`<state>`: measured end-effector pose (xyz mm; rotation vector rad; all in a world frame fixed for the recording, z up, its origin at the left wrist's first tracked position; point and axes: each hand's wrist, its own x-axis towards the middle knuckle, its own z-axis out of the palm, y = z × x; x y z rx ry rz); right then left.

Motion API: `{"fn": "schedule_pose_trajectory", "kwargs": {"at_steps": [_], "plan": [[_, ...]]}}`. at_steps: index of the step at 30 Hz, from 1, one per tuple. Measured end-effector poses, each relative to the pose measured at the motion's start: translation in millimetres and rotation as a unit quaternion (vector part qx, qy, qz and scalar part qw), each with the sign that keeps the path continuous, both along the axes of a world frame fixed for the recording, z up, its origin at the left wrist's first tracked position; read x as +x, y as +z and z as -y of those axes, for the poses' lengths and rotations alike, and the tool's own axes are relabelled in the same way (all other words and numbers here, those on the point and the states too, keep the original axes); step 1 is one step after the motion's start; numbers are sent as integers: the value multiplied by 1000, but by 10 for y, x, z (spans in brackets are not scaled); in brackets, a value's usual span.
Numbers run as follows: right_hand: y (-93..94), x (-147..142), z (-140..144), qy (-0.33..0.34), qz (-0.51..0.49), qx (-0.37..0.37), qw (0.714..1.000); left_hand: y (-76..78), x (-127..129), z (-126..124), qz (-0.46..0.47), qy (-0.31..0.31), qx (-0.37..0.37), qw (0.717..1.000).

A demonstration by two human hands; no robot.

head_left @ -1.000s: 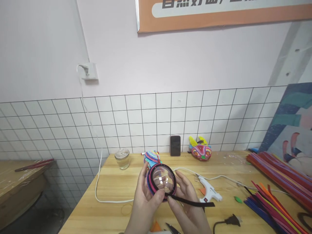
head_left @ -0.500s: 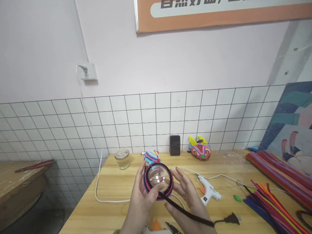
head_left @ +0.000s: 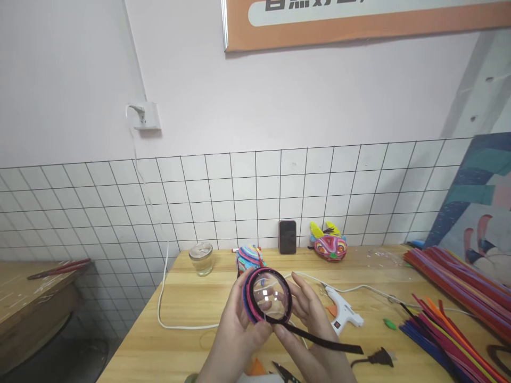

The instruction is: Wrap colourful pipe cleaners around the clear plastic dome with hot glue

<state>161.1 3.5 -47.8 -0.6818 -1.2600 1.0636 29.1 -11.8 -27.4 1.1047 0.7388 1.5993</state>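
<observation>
clear dome (head_left: 272, 293): 1 | phone (head_left: 288, 238): 1 | jar (head_left: 202, 261): 1 | yellow ears (head_left: 316, 230): 2

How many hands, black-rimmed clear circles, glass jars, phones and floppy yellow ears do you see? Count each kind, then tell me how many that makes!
Hands: 2, the left hand and right hand
Black-rimmed clear circle: 1
Glass jar: 1
Phone: 1
Yellow ears: 2
Total: 7

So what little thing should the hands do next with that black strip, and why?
Maybe the right hand could press a bit more of the black strip against the edge of the clear round piece, because the strip's free end sticks out to the right while the left hand holds the piece.
</observation>
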Motion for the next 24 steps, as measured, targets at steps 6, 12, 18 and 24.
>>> {"fn": "schedule_pose_trajectory", "kwargs": {"at_steps": [6, 12, 18, 24], "plan": [[-11, 0, 1, -6, 17, -5, 1000, -33, -8, -14, 7, -17, 6, 1000], [9, -44, 34, -18, 4, -12, 1000, 21, -22, -22, -1, 11, 0, 1000], [-94, 69, -106, 26, 101, -18, 994, 79, -253, -49, 3, 93, 5, 996], [-747, -21, -145, 41, 535, 154, 829, 173, -485, -9, 65, 115, 20, 991]]}}
